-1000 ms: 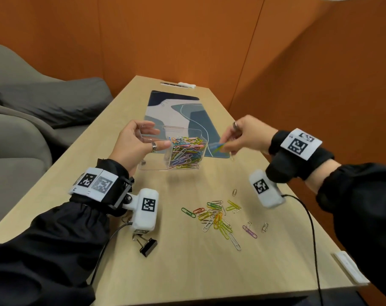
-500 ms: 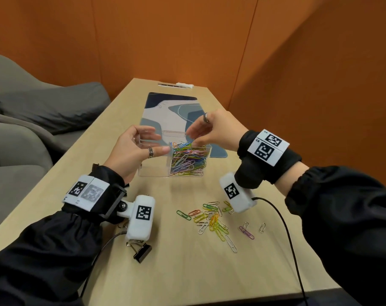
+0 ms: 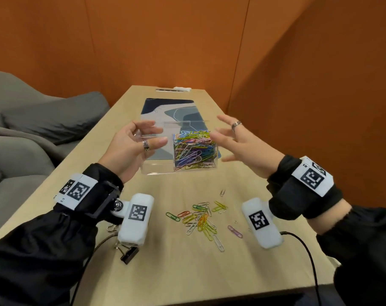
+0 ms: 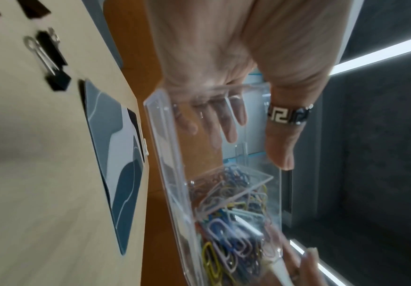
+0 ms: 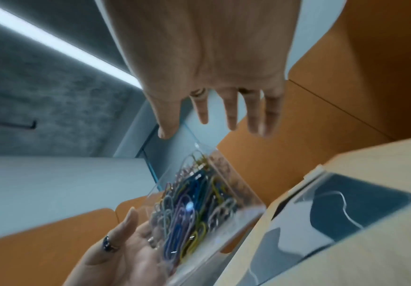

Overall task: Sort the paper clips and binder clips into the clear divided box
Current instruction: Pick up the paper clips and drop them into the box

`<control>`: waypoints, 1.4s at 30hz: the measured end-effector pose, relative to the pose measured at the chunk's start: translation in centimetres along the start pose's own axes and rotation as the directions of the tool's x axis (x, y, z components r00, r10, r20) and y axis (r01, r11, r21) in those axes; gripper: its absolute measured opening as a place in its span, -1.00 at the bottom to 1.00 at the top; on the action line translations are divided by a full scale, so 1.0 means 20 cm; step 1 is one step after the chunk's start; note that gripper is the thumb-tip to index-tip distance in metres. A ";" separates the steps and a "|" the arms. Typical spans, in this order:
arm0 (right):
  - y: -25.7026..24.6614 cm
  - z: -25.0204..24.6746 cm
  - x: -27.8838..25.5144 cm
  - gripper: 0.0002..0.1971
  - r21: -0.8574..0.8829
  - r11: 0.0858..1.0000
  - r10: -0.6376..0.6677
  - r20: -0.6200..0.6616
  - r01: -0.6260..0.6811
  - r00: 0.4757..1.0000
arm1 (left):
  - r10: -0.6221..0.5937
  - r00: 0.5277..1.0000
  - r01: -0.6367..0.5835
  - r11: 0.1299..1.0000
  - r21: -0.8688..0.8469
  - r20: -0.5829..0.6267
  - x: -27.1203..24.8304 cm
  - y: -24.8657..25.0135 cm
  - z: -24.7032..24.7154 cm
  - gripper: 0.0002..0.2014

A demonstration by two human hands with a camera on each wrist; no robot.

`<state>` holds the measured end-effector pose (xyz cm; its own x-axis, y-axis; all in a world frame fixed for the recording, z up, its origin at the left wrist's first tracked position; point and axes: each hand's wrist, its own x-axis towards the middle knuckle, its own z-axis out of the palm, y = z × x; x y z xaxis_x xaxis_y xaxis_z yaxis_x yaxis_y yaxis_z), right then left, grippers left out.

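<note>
My left hand (image 3: 156, 135) grips the left end of the clear divided box (image 3: 156, 167), thumb in front and fingers behind its wall. In the left wrist view the left hand (image 4: 251, 147) shows through the box's clear wall (image 4: 165, 154). The box's right compartment is packed with coloured paper clips (image 3: 194, 151); the left one looks empty. My right hand (image 3: 223, 131) hovers open with spread fingers at the box's right end and holds nothing; the right wrist view shows the right hand (image 5: 199, 127) above the paper clips (image 5: 189, 209). Several loose paper clips (image 3: 200, 217) and a black binder clip (image 3: 129, 255) lie nearer me.
A blue-grey patterned mat (image 3: 165, 109) lies behind the box. A grey sofa (image 3: 33, 129) runs along the table's left side and orange walls close in the back and right. A black cable (image 3: 307, 246) trails from the right wrist camera. More binder clips (image 4: 52, 58) lie near my left wrist.
My right hand carried pinched paper clips over the right compartment, then opened and drew back to the box's right end. My left hand kept its grip on the box.
</note>
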<state>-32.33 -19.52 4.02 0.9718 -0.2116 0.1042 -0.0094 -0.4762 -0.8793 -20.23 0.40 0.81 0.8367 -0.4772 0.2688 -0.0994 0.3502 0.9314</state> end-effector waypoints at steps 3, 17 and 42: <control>0.05 -0.01 -0.06 -0.30 0.272 0.962 0.012 0.090 -0.036 0.996 | -0.038 0.998 0.037 0.999 0.017 0.056 -0.01 0.03 0.11 -0.52; 0.36 -0.21 -0.14 -0.64 0.387 0.922 0.080 -0.265 0.030 0.961 | -0.695 0.719 0.219 0.220 0.951 -0.004 -0.08 -0.04 0.13 -0.64; 0.56 -0.26 -0.07 -0.70 0.485 0.870 0.108 -0.368 0.091 0.924 | -0.865 0.389 -0.145 0.283 0.948 0.317 -0.15 -0.23 0.47 -0.92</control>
<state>-34.93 -29.05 -3.58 0.8098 -0.5608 0.1723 0.1949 -0.0197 -0.9806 -27.41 -7.37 -1.88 0.2403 -0.7442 -0.6232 -0.6604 -0.5959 0.4569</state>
